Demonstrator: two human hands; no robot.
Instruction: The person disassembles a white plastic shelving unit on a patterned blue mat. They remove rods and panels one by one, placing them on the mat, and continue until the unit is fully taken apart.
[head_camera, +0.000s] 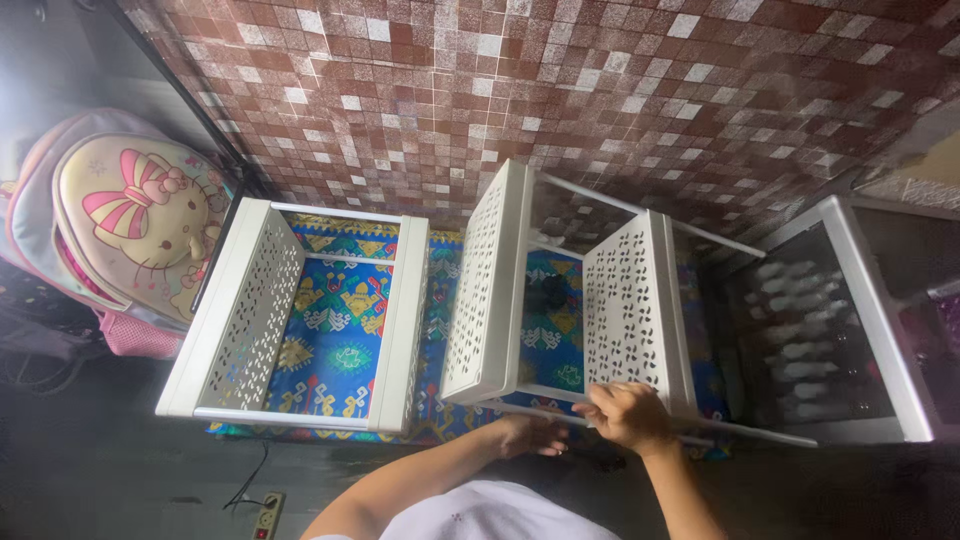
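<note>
The person's right hand (627, 412) is closed around the near edge of a white perforated shelf panel (628, 305), fingers curled over its lower rim where a thin white rod (760, 432) runs past. The left hand (530, 436) sits just left of the right one, under the near end of a second perforated panel (488, 285); its fingers are bent and touch the frame there, but whether they truly grip it cannot be told. These two panels stand on edge, joined by white rods, and form a half-built rack (570, 290) over a bright blue patterned mat (345, 315). A small dark object (548, 290) lies on the mat between the two panels.

Left of the rack, close beside it, a finished white shelf unit (300, 320) lies on the same mat. Further left of the rack a pink backpack (130, 230) with a cartoon cat leans by the wall. Right of the rack stands a white-framed glass cabinet (850, 330). Behind the rack is a wall of red and white mosaic tiles (560, 90). A power strip (266, 515) lies on the dark floor, left of the person's arm.
</note>
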